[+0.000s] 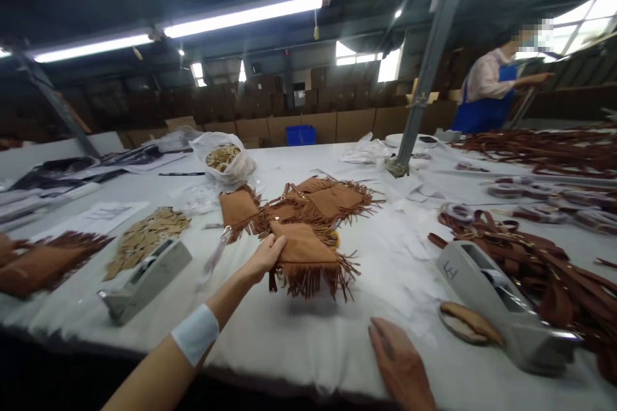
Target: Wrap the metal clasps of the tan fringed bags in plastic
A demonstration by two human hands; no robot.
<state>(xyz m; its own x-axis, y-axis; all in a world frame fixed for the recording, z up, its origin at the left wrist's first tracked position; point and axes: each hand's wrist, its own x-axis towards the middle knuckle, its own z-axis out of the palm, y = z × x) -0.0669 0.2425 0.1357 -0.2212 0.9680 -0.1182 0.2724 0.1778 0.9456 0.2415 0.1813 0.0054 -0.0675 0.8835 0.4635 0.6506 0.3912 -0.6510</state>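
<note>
My left hand [263,259] is closed on the left edge of a brown suede fringed pouch [308,253] and holds it lifted a little above the white table [299,334]. Behind it lies a pile of several more fringed pouches [313,202]. My right hand [400,366] rests near the table's front edge, fingers flat and together, holding nothing. A white band wraps my left wrist.
A grey tape dispenser [144,279] sits at the left and another [501,302] at the right. Tan labels [147,234] lie in a heap. A plastic bag [224,157] stands behind. Brown straps [530,257] pile at the right. A person in a blue apron [486,93] works far right.
</note>
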